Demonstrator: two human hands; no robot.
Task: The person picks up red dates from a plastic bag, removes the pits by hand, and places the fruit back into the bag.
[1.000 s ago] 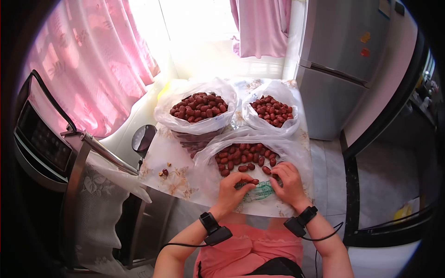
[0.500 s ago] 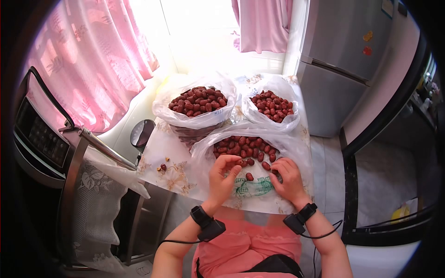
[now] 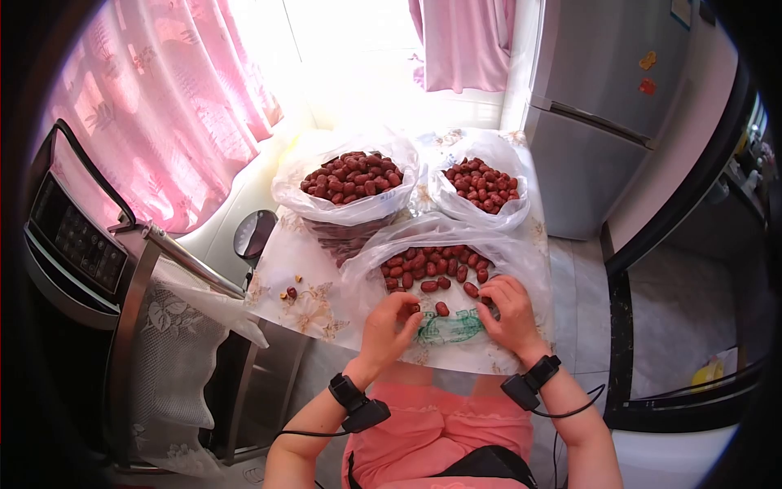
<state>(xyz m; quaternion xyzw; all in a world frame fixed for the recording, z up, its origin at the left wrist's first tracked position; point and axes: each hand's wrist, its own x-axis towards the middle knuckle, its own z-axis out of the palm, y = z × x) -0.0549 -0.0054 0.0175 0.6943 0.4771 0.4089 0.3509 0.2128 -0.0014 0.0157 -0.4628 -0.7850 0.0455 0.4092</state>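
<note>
Dates (image 3: 428, 265) lie inside the front bag's (image 3: 371, 270) mouth, probably for easy picking; left hand (image 3: 384, 332) pinches one, right hand (image 3: 515, 316) seemingly another.

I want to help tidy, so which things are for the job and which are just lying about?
Probably for the job: left hand, right hand, dates, front bag, back-left bag, back-right bag.

Probably just there: fridge, curtains, machine.

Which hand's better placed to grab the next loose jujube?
Right, probably: a loose jujube lies close beside the right hand, whose grip is unclear. The left hand appears to pinch another jujube.
</note>
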